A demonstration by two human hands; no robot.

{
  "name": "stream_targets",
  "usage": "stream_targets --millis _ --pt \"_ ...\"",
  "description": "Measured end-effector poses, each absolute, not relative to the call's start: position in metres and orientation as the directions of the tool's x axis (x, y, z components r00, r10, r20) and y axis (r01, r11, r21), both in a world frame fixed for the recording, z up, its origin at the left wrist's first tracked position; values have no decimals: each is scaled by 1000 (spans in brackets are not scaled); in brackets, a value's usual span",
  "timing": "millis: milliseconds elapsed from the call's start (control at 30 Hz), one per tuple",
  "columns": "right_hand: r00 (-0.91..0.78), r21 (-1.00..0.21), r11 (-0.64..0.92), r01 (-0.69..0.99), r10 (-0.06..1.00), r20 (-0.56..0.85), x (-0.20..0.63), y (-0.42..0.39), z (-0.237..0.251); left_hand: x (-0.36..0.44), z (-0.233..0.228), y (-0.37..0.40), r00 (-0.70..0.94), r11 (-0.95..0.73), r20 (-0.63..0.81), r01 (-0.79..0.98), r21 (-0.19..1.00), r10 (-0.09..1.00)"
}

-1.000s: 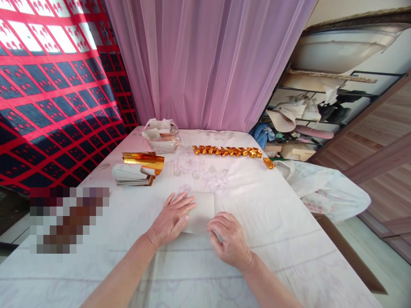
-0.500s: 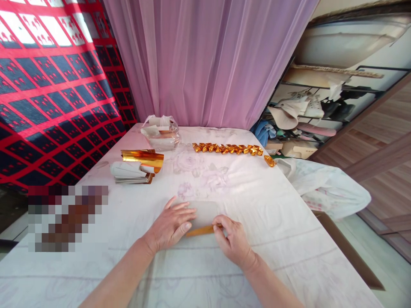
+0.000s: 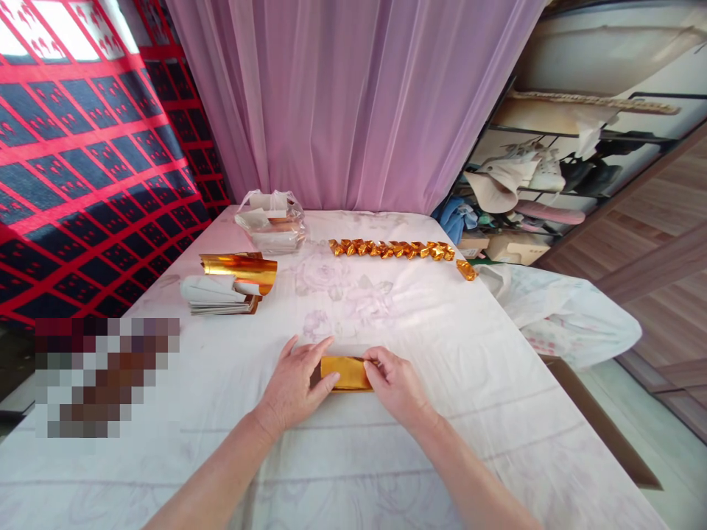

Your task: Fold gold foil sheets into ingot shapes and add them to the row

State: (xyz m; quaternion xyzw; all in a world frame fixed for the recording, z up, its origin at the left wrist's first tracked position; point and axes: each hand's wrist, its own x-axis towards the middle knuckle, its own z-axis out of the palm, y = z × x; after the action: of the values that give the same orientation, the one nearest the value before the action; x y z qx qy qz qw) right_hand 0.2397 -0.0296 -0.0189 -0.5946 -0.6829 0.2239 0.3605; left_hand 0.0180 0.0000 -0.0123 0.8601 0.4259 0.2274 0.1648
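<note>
A sheet of gold foil paper (image 3: pixel 347 373) lies in front of me on the tablecloth, folded over so its shiny side faces up, with a strip of its pale back along the far edge. The fingers of my left hand (image 3: pixel 298 379) are spread at the sheet's left end, the thumb resting on the gold flap. At the right end, thumb and fingers of my right hand (image 3: pixel 396 379) pinch the flap's edge. Across the far side of the table runs a row of folded gold foil pieces (image 3: pixel 392 250). One more folded piece (image 3: pixel 466 270) sits apart at its right end.
A stack of foil sheets (image 3: pixel 224 294), with curled gold sheets (image 3: pixel 243 271) on it, lies to the left. Behind it stands a clear plastic bag (image 3: pixel 273 228) holding paper. Past the table's right edge are a white plastic bag (image 3: pixel 574 316) and a shelf with shoes and hats (image 3: pixel 497 184).
The near edge of the foil sheet has been folded away from me, so a broad gold band now shows. My left thumb has moved onto the flap. The view has shifted slightly.
</note>
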Motion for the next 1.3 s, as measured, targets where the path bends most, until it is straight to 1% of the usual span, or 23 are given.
stream_targets --millis 100,333,433,633,833,967,1167,1300 --pt "-18 -699 174 694 974 225 241 -24 -18 18 -14 1 529 -587 265 659 471 806" --pt "-44 -501 202 841 950 309 242 -17 -17 21 -17 2 516 -587 280 683 435 809" --pt "-44 -458 200 866 943 329 242 -16 -20 22 -18 2 517 -594 293 695 405 804" --pt "-39 -488 175 855 960 277 246 -9 -22 22 -17 4 531 -604 288 695 391 797" --pt "29 -543 95 834 976 215 246 -2 -23 21 -14 5 560 -621 271 677 395 783" --pt "53 -519 32 854 988 148 243 -2 -18 21 -14 5 559 -620 271 679 394 784" --pt "52 -483 -54 874 999 -18 240 0 -3 22 -12 4 568 -625 263 686 372 780" --pt "46 -477 -70 876 997 -63 240 2 2 22 -12 4 567 -626 266 690 364 780"
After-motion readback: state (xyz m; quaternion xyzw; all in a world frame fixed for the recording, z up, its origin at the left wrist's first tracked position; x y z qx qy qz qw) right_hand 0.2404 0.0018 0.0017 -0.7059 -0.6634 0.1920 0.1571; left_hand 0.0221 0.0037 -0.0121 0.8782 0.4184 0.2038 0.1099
